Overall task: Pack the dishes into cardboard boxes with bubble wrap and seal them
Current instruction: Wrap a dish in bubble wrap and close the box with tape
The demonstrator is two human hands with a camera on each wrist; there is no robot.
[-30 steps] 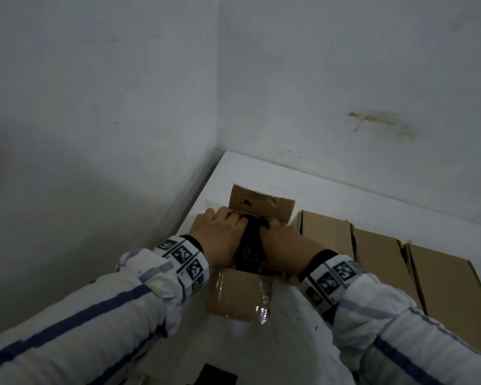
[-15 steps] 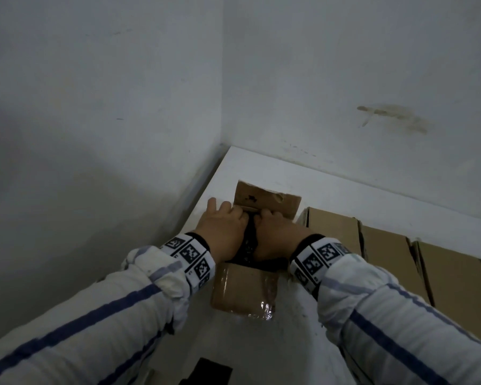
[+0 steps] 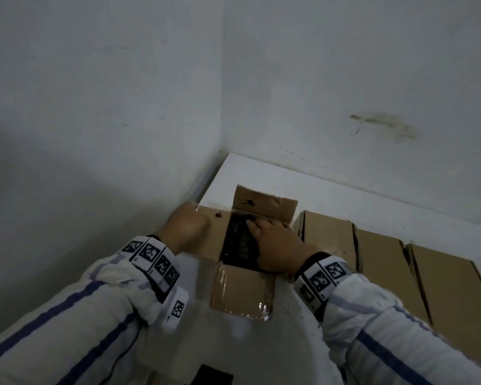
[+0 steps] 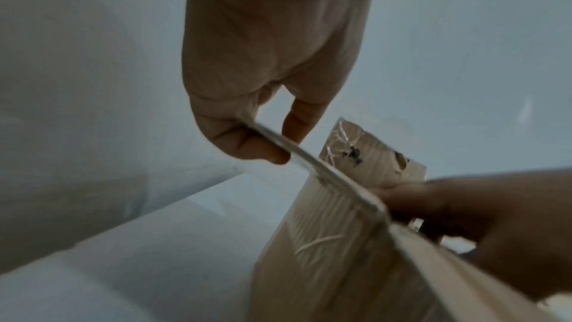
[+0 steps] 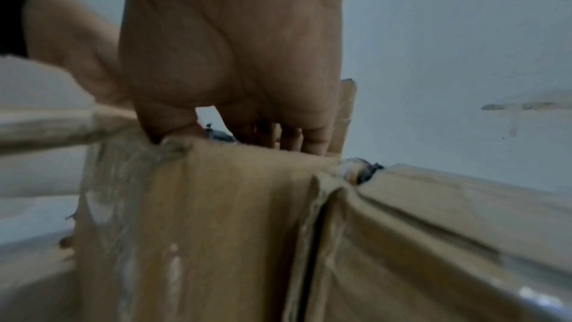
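An open cardboard box (image 3: 242,290) sits in the corner of a white table (image 3: 261,173). Inside lies a dark wrapped bundle (image 3: 238,243). My left hand (image 3: 190,222) is at the box's left side and pinches the left flap (image 3: 217,240); the left wrist view shows thumb and fingers clamped on the flap's edge (image 4: 340,185). My right hand (image 3: 272,243) reaches into the box with fingers extended, resting on the bundle, and its fingers (image 5: 291,136) dip behind the near wall (image 5: 232,217). The far flap (image 3: 264,204) stands upright. The near flap carries shiny tape.
A row of closed cardboard boxes (image 3: 381,268) lines the table to the right, the first one (image 5: 449,229) touching the open box. White walls (image 3: 122,107) close in at left and back. A dark object (image 3: 214,376) lies at the table's near edge.
My left hand left the bundle in the middle, moved out to the left and took hold of the left flap. The right hand stayed on the bundle.
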